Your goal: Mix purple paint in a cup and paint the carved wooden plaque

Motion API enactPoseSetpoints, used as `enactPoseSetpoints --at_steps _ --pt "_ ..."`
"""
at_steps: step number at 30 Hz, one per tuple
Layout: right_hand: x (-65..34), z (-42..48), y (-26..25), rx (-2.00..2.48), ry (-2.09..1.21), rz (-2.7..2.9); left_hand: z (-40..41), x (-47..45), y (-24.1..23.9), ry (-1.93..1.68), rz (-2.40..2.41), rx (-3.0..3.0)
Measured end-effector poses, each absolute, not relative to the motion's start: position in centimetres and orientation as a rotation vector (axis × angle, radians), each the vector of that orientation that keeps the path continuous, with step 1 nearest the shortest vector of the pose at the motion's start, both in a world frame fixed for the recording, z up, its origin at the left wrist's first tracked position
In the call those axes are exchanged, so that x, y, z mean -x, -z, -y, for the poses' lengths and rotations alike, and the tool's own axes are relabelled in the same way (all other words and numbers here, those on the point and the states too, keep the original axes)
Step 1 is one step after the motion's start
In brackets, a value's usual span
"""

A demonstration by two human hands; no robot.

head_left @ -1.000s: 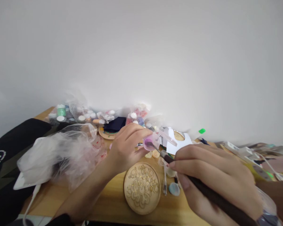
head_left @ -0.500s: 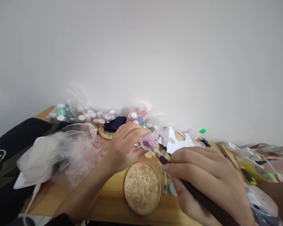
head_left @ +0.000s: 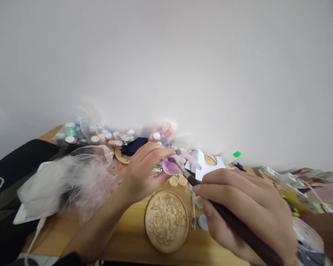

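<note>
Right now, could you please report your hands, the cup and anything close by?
Left fingers holding pink cup. Right fingers gripping dark-handled tool, tip at cup's mouth. Nearby: carved disc, blue piece.

Head camera: on the wearer's head, facing forward and down
Wall (head_left: 166, 66): ahead, upper half
Tabletop (head_left: 127, 236): below, seen slantwise
Right hand (head_left: 246, 208): close, large

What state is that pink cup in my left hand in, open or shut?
Open: the pink cup shows its inside, with the tip of the dark tool at its mouth.
</note>
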State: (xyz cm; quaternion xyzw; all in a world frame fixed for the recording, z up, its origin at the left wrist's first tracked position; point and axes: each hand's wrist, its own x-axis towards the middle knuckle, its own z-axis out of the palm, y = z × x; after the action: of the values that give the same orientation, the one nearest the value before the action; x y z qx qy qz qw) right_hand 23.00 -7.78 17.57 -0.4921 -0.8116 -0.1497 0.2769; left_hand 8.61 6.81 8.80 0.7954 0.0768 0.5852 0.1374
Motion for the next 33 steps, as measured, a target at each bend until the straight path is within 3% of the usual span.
enactPoseSetpoints --at_steps 33 --pt "-22.86 7.43 -17.78 1.318 0.463 2.208 -7.0 -8.58 -9.19 -1.709 -0.207 -2.3"
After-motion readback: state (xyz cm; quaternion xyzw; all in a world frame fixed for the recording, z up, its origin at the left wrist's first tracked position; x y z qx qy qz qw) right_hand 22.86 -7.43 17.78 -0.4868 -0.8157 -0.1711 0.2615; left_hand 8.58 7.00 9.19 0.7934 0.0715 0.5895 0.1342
